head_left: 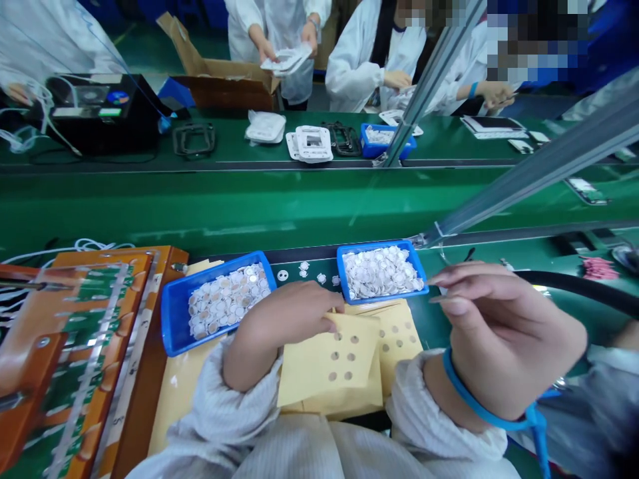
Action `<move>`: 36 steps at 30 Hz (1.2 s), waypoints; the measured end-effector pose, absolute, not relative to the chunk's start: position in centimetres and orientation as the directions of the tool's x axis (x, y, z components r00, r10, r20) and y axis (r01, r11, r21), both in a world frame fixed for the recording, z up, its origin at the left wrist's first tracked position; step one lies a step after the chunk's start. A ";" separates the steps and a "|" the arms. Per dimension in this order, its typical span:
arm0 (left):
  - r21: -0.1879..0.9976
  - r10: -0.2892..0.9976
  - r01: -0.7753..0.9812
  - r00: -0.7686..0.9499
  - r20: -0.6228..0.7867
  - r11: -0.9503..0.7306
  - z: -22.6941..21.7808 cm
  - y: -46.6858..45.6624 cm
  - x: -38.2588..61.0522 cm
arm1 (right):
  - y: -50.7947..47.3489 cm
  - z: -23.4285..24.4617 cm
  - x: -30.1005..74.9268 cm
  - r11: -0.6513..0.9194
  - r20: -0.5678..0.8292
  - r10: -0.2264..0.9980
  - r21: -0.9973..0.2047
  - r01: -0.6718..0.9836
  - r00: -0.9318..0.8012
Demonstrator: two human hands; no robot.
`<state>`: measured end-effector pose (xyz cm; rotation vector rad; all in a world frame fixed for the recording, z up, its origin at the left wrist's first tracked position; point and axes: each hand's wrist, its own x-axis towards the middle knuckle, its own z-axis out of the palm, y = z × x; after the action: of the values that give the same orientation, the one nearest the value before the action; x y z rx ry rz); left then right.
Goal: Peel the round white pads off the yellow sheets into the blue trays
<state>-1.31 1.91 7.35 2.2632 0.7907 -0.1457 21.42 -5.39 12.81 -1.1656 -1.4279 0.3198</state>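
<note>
My left hand [299,309] grips the top edge of a yellow sheet [312,376] between thumb and fingers. Small round grey-brown stickers sit in rows on that sheet. More yellow sheets [407,322] with similar dots lie beneath it. To the right, my right hand [509,329] is raised with thumb and fingertips pinched together; something thin and small may be at the tips, too blurred to name. A blue wrist strap [469,399] circles that wrist. Left of my left hand is a blue bin [172,319] of white round pieces, some with brownish centres. A second blue bin [342,266], full of white pieces, stands between my hands.
Several loose white pieces [304,269] lie between the bins. An orange fixture [134,359] with green boards fills the left side. A metal post [529,183] slants across the right. Beyond the green channel [224,206], co-workers handle white parts beside a cardboard box [224,90].
</note>
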 end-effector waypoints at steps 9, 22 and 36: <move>0.561 0.522 0.671 0.737 -0.430 -0.485 4.9 2.4 1.8 | -4.6 13.9 21.7 0.639 0.702 0.572 -0.705 0.306 0.423; 0.468 0.600 0.737 0.673 -0.433 -0.488 3.7 2.4 2.8 | -2.1 12.4 22.6 0.627 0.624 0.659 -0.764 0.152 0.420; 0.490 0.622 0.618 0.762 -0.181 -0.615 0.2 3.7 5.8 | -2.1 12.9 22.4 0.488 0.546 0.749 -0.838 0.244 0.377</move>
<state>5.83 3.73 0.21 2.4196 0.9289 0.0093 22.45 -2.06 12.85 -1.0561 -1.1813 0.4144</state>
